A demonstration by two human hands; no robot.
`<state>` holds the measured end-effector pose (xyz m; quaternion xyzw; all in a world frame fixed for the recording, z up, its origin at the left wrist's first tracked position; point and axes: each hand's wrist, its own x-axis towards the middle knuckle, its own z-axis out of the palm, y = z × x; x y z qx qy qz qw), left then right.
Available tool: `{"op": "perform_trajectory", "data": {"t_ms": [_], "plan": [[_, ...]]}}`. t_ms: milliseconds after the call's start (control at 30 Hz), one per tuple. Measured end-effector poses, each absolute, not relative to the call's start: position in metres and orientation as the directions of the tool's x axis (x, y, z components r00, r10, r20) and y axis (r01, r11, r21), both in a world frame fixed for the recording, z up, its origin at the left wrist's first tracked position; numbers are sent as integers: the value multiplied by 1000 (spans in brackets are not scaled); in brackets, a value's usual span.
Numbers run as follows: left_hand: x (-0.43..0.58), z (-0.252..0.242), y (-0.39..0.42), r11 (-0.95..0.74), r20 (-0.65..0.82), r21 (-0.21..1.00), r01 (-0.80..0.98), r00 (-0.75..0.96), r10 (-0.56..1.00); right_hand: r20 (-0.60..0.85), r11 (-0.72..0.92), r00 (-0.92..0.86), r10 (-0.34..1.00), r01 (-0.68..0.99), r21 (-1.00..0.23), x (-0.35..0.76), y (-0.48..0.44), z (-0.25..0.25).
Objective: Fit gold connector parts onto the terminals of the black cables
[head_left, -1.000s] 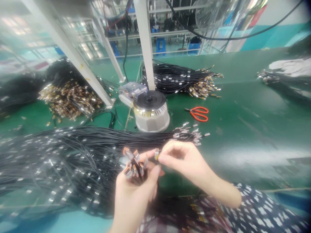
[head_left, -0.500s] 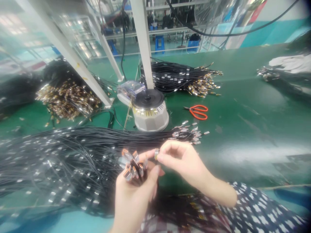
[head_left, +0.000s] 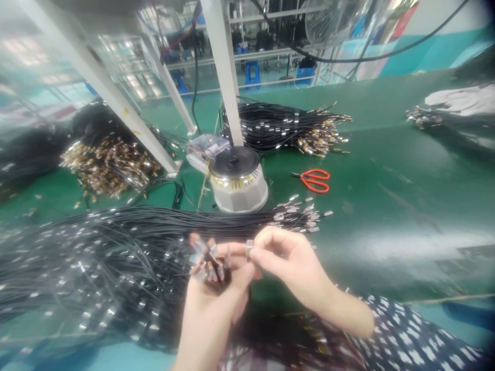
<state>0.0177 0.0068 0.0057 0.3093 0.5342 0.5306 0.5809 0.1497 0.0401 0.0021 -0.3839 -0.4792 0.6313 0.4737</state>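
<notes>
My left hand (head_left: 218,304) is closed round a bundle of black cables (head_left: 212,263), whose ends carry flat clear-and-orange tabs and stand up out of the fist. Its index finger stretches right toward my right hand (head_left: 292,257). Between the right thumb and fingertips is pinched a small silvery tab (head_left: 249,248), apparently on a cable end; the left fingertips touch it or lie just behind. Just beyond the hands lies a long bundle of black cables (head_left: 209,219), with tagged ends (head_left: 297,214) pointing right. More dark cables lie in my lap, partly hidden by my arms.
A round white tape dispenser (head_left: 240,190) with a black top stands behind the hands, by a white post (head_left: 224,67). Red-handled scissors (head_left: 315,180) lie right of it. Cable piles with brassy ends (head_left: 112,165) sit left and behind (head_left: 278,121). White gloves (head_left: 460,100) lie far right.
The tagged ends in my left fist have shifted slightly left and blurred. My right hand still pinches the small tab, in nearly the same place. The view has tilted slightly.
</notes>
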Motion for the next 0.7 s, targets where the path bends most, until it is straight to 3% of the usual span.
{"op": "perform_trajectory", "data": {"t_ms": [233,700], "plan": [[14,4,7,222,-271,939,-264,-165,948,49,11,-224,973,-169,-986,150,41,1],[12,2,5,180,-228,944,-276,-154,961,7,-46,-221,975,-230,-972,147,42,2]]}}
